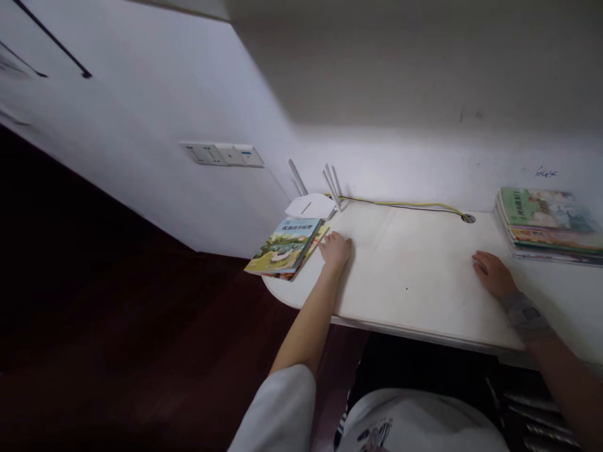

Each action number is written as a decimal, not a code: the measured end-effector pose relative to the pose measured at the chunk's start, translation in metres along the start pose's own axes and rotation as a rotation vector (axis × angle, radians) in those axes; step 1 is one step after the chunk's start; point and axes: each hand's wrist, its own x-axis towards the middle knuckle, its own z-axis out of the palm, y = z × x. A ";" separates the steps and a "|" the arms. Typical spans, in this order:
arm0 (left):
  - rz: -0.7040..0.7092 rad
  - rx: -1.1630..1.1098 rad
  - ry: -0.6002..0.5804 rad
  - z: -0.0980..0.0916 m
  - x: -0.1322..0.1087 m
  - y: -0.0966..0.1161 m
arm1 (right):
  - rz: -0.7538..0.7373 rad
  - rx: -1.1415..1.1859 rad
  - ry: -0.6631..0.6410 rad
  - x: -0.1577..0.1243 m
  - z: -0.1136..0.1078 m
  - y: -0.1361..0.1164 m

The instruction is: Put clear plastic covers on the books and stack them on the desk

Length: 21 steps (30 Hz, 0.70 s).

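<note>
My left hand (336, 250) rests on the white desk (414, 257), palm down with its fingers a little bent and apart. Its fingertips are right beside the edge of a small stack of picture books; whether they touch cannot be made out. On top of that stack lies a book with a blue and green cover (287, 246), and another book (316, 246) sticks out beneath it. My right hand (492, 273), with a grey band (526, 314) on the wrist, lies on the desk further right, fingers loosely extended and holding nothing. Nearest to it is a taller pile of books (541, 216).
A white router (311, 206) with upright antennas stands behind the left books. A yellow cable (400, 204) and a dark one run along the wall to a round desk hole (468, 218). Wall sockets (221, 154) are at left. The desk's rounded left end borders dark floor (164, 339).
</note>
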 end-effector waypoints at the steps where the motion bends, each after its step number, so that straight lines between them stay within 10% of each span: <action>1: -0.002 0.012 0.006 0.003 0.003 -0.001 | 0.001 0.000 0.004 0.000 0.000 0.000; 9: 0.271 0.026 0.151 -0.009 -0.024 0.024 | 0.099 0.146 0.068 0.004 -0.010 -0.013; 16: 0.919 -0.079 0.071 0.037 -0.148 0.094 | 0.583 0.913 -0.132 -0.004 -0.032 -0.072; 21: 1.320 -0.044 -0.087 0.074 -0.214 0.114 | 0.732 0.993 -0.210 -0.020 -0.054 -0.081</action>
